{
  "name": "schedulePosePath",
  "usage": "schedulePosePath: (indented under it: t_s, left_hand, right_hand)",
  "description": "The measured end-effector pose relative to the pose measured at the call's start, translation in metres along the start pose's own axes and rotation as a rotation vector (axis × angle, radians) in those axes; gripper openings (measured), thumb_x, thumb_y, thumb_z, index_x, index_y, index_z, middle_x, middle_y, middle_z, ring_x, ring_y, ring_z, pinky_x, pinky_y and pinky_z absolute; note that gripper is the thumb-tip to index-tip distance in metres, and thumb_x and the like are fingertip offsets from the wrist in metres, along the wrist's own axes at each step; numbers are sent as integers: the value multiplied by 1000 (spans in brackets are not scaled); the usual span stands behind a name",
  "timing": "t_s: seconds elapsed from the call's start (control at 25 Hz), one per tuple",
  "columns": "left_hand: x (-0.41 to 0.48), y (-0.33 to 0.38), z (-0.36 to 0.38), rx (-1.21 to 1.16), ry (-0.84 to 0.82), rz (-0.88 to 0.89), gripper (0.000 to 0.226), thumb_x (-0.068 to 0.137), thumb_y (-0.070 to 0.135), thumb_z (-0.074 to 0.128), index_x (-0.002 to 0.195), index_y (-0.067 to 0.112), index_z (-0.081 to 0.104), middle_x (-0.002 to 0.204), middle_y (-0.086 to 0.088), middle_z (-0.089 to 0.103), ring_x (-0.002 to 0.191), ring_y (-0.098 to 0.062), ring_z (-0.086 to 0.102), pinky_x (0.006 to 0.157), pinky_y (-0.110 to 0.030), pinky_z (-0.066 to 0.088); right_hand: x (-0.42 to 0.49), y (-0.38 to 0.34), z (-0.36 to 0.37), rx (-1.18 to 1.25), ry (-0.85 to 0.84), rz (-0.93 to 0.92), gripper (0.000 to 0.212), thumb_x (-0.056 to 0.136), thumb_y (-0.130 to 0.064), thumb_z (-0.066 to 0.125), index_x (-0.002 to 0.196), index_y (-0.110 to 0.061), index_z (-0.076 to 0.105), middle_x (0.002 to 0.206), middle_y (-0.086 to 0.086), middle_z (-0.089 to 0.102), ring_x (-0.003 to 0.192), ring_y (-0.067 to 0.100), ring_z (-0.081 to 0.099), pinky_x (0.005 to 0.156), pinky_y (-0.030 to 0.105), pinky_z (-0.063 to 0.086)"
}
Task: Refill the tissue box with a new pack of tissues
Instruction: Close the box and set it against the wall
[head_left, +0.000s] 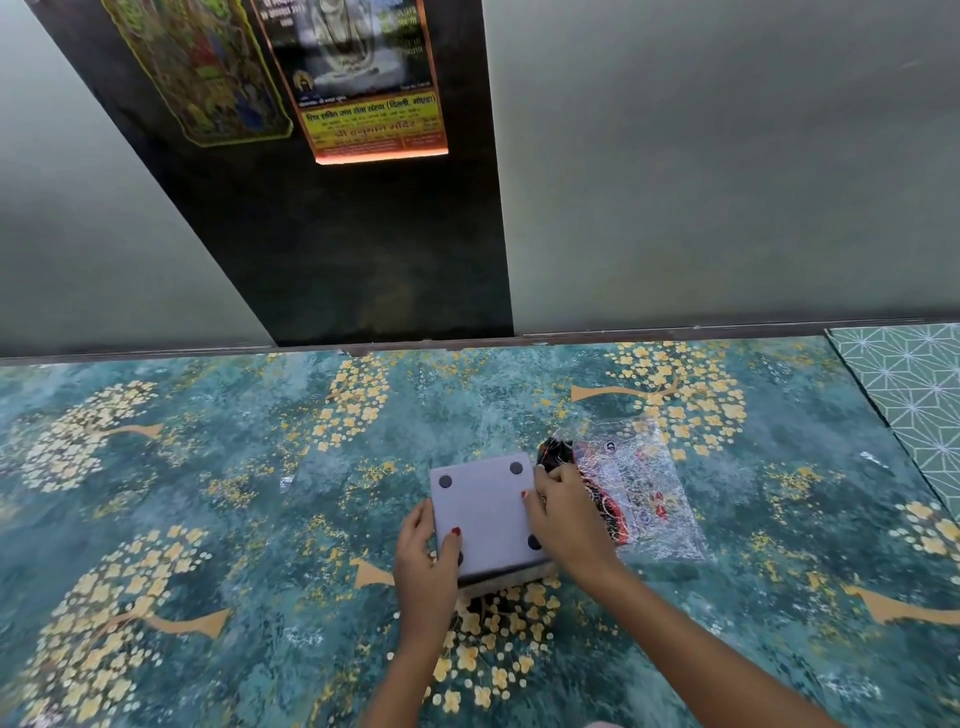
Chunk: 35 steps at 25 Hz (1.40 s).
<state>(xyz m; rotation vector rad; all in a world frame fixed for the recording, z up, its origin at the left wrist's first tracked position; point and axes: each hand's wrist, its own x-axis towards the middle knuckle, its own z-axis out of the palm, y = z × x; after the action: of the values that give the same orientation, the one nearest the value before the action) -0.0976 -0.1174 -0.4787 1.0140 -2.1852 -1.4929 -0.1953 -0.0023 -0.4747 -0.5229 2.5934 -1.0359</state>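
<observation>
Teal cloth printed with gold blossoms covered the surface across the lower frame. Two bare arms reached up from the bottom edge. One left hand gripped the near-left corner of the single grey tissue box, thumb pressed on top, fingers curled underneath. One right hand clasped the box's right edge, fingers bent. Four dark round feet showed, so the box lay upside down at centre. Just right of it lay one crinkled clear plastic wrapper. Two posters hung upper left.
</observation>
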Motion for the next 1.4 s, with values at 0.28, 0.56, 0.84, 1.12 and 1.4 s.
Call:
schedulePosePath:
  t_s: [0.28,0.56,0.84,1.12,1.4]
  left_hand:
    - [-2,-12,0,137,41,63,40,90,14,52,128,5,48,138,-10,47,115,-18,51,91,-36,54]
    - [0,-15,-2,42,49,-2,38,86,11,57,123,4,52,133,-11,54,112,-24,57,74,-24,55]
    - [32,-6,-6,-39,50,-68,35,87,19,57,122,12,56,118,-10,60,92,-17,61,61,-21,50]
    - [46,-2,1,-92,-103,-128,11,91,18,49,94,9,54,87,-5,56,68,-13,53,52,-20,44]
    - [50,0,5,-57,-88,-170,6,90,19,49,88,14,50,94,-7,54,69,-17,51,57,-30,40]
  right_hand:
    - [2,6,1,-50,-76,-49,46,95,-27,34,135,-5,37,127,12,44,103,22,50,83,31,47]
    - [3,1,-7,-211,-170,-70,48,97,-25,29,140,-7,21,128,14,45,106,27,50,85,35,43]
    - [8,-5,-12,-302,-216,-20,47,93,-27,39,135,-7,28,126,15,48,107,31,52,82,40,45]
    - [31,1,-18,127,-303,29,55,76,-28,66,122,-19,37,121,9,46,100,26,52,78,34,43]
    - [39,-1,-25,35,-376,-12,45,72,-27,68,106,-15,41,103,7,52,83,23,54,60,30,40]
